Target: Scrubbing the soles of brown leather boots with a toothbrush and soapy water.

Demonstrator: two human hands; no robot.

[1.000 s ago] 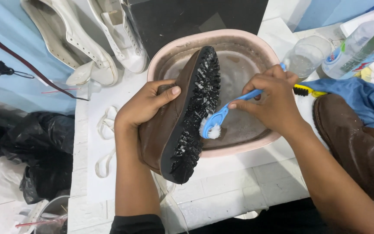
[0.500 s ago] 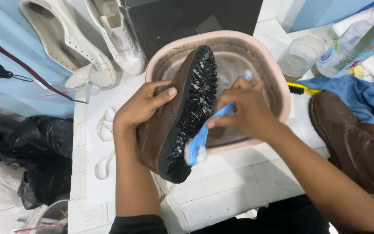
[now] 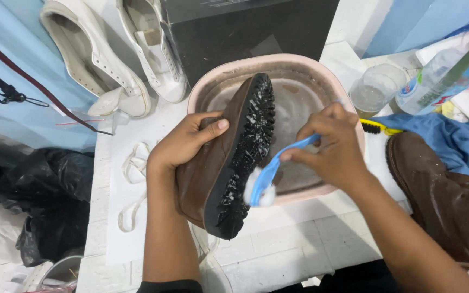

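Observation:
My left hand (image 3: 183,144) grips a brown leather boot (image 3: 213,168) turned on its side, its black lugged sole (image 3: 245,152) facing right, over the near rim of a pink basin (image 3: 348,116) of murky water. My right hand (image 3: 332,146) holds a blue-handled brush (image 3: 270,173), its white bristles pressed against the sole near the heel end.
A second wet brown boot (image 3: 446,195) lies at the right on a blue cloth (image 3: 451,141). Two white sneakers (image 3: 109,59) and white laces (image 3: 131,179) lie at the left. A black box (image 3: 245,32), a clear cup (image 3: 375,87), a plastic bottle (image 3: 435,76) and a yellow brush (image 3: 378,128) stand behind.
My right hand has slid the brush along the sole, from mid-sole down toward the heel end nearer me. The boot stays held in my left hand.

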